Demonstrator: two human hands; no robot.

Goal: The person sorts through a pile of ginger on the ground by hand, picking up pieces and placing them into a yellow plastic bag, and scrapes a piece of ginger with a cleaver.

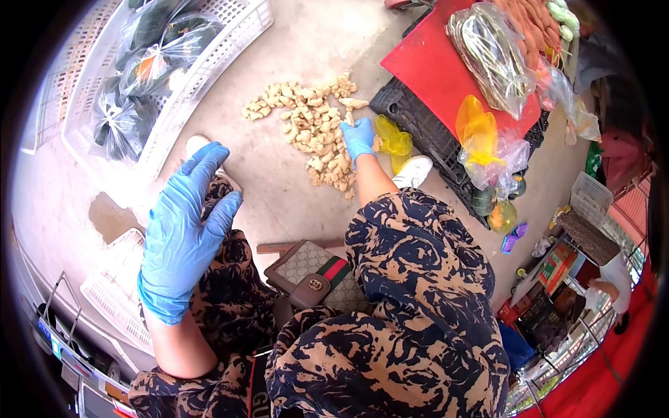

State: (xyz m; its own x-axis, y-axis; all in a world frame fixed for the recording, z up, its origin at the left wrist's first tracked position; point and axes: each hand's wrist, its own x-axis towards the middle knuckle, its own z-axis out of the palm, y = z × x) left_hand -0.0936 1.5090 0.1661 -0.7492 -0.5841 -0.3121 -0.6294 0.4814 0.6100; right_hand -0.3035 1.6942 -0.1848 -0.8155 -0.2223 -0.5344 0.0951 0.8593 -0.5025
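Observation:
Pale ginger roots (313, 129) lie in a loose heap on the concrete floor. My right hand (359, 138), in a blue glove, reaches down to the heap's right edge, its fingers closed at a piece of ginger. Just right of it a yellow mesh bag (394, 141) rests on the floor near my white shoe (412, 172). Raised at the left, my gloved left hand (182, 233) has its fingers stretched and the thumb apart, holding nothing. A patterned bag (334, 279) with a green and red stripe sits between my legs.
A white crate (209, 66) with wrapped dark green produce stands at the upper left. On the right, a black crate (418, 125) bears a red sheet (425, 63), bagged vegetables and yellow netting. A person's arm (605, 287) shows at the far right.

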